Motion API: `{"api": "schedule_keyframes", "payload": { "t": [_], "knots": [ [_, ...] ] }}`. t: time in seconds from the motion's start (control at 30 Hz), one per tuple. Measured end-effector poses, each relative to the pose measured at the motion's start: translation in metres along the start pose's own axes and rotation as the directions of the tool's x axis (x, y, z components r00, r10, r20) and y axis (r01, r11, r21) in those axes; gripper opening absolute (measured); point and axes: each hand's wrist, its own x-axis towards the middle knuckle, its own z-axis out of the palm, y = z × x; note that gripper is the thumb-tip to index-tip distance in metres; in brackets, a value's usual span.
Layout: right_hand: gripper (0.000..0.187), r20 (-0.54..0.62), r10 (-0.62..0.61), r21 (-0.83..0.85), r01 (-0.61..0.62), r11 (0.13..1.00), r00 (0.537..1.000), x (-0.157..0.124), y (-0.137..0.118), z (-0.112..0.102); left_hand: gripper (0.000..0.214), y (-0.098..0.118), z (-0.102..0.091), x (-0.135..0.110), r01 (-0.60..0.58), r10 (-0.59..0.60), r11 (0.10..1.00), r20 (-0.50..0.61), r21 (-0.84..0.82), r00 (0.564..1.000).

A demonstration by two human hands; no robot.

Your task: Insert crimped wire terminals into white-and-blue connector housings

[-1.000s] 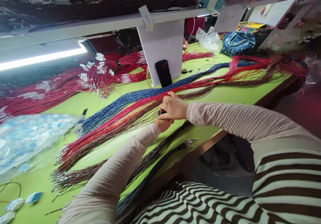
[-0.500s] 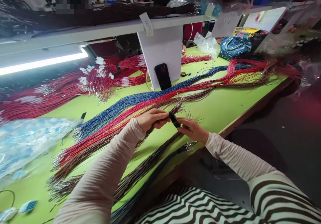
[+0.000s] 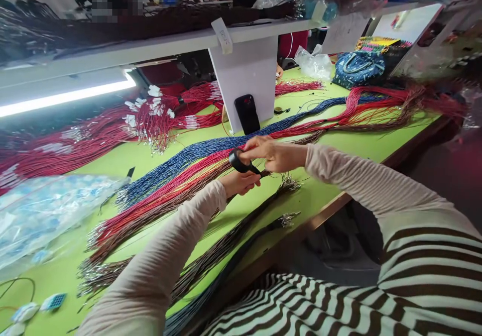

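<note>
My right hand (image 3: 276, 155) grips a roll of black tape (image 3: 234, 161), held up above the cords with its ring tilted. Just below it, my left hand (image 3: 241, 182) is closed around a bundle of brown cords (image 3: 220, 169), near the bundle's right end. A dark strip of tape runs from the roll down to the cords between my hands. My fingers partly cover the spot where tape and cords meet. Beneath and behind lie long bundles of red cords (image 3: 196, 171) and blue cords (image 3: 181, 156).
Dark brown cords (image 3: 233, 233) and grey-black cords (image 3: 222, 281) lie along the near table edge. A phone (image 3: 247, 114) leans on the white shelf panel (image 3: 241, 67). A plastic bag (image 3: 48, 215) is at left, a blue handbag (image 3: 359, 70) at back right.
My right hand has swung up and over to the left, carrying the tape roll above my left hand. My left hand has shifted slightly right and down. The view has moved slightly.
</note>
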Motion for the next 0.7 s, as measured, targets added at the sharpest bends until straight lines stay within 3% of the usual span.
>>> {"api": "schedule_keyframes", "payload": {
  "t": [0.1,0.17,0.23,0.3,0.37,0.4,0.5,0.57,0.7],
  "knots": [
    [0.043,0.057,0.042,0.125,-0.049,0.991,0.998,-0.023,-0.040,0.020,0.033,0.004,-0.011,0.000,-0.091,0.091,0.996,-0.068,-0.003,0.994],
    [0.038,-0.036,0.182,0.222,-0.170,0.960,0.983,-0.042,-0.050,0.044,0.029,0.007,-0.018,-0.005,-0.127,0.125,0.990,-0.030,-0.056,0.992],
    [0.037,-0.129,0.403,0.394,-0.326,0.859,0.906,-0.055,-0.045,0.067,0.028,0.010,-0.022,-0.010,-0.160,0.164,0.976,0.015,-0.147,0.986],
    [0.042,-0.108,0.592,0.577,-0.435,0.692,0.799,-0.057,-0.033,0.083,0.031,0.013,-0.020,-0.013,-0.173,0.184,0.963,0.036,-0.205,0.982],
    [0.045,-0.055,0.676,0.682,-0.467,0.563,0.735,-0.049,-0.023,0.092,0.038,0.016,-0.013,-0.012,-0.186,0.193,0.966,0.021,-0.178,0.981],
    [0.046,-0.060,0.683,0.707,-0.452,0.544,0.728,-0.043,-0.020,0.095,0.044,0.017,-0.009,-0.011,-0.204,0.206,0.969,0.001,-0.139,0.979],
    [0.042,-0.215,0.622,0.701,-0.325,0.635,0.753,-0.026,-0.015,0.098,0.045,0.016,0.001,-0.008,-0.298,0.299,0.954,-0.066,0.020,0.952],
    [0.044,-0.298,0.598,0.686,-0.268,0.676,0.744,-0.019,-0.013,0.099,0.038,0.014,0.002,-0.009,-0.354,0.364,0.929,-0.091,0.111,0.927],
    [0.047,-0.315,0.712,0.734,-0.315,0.602,0.628,-0.010,0.002,0.098,0.038,0.014,0.001,-0.016,-0.445,0.477,0.871,-0.149,0.207,0.866]
  ]
}}
